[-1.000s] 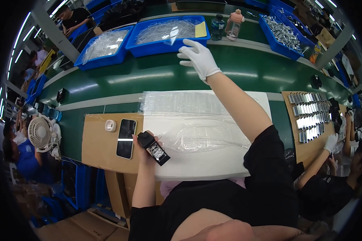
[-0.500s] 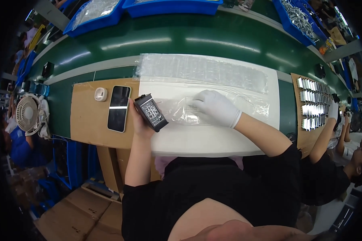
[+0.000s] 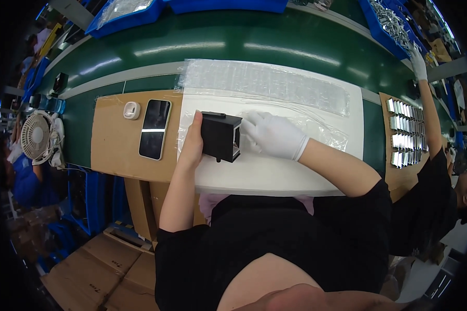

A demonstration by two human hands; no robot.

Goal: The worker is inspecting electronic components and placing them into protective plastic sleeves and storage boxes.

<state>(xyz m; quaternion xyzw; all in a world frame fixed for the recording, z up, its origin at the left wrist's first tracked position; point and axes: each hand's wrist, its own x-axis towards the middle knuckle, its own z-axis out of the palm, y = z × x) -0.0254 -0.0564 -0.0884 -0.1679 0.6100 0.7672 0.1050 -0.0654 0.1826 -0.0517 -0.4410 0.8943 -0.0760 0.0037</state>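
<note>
In my bare left hand (image 3: 194,140) I grip a black box-shaped housing (image 3: 218,136) by its left side. Its open, shiny-lined end is turned to the right. Close to that end is my right hand (image 3: 275,135), in a white glove, with the fingers curled in. Whatever those fingers hold, if anything, is hidden. Clear plastic film (image 3: 327,132) lies around the right hand on a white sheet (image 3: 275,179). A strip of clear plastic sleeves (image 3: 264,85) stretches along the sheet's far edge.
On brown cardboard at left lie a phone (image 3: 154,129) and a small white case (image 3: 132,110). A white fan (image 3: 35,136) stands farther left. Blue bins (image 3: 228,6) line the back. At right, rows of metal parts (image 3: 406,132) sit near a co-worker's raised gloved hand (image 3: 418,63).
My left hand has turned the housing so its open end faces right, moving it toward my right hand. The right hand has shifted slightly. The co-worker's arm has reached up to a bin.
</note>
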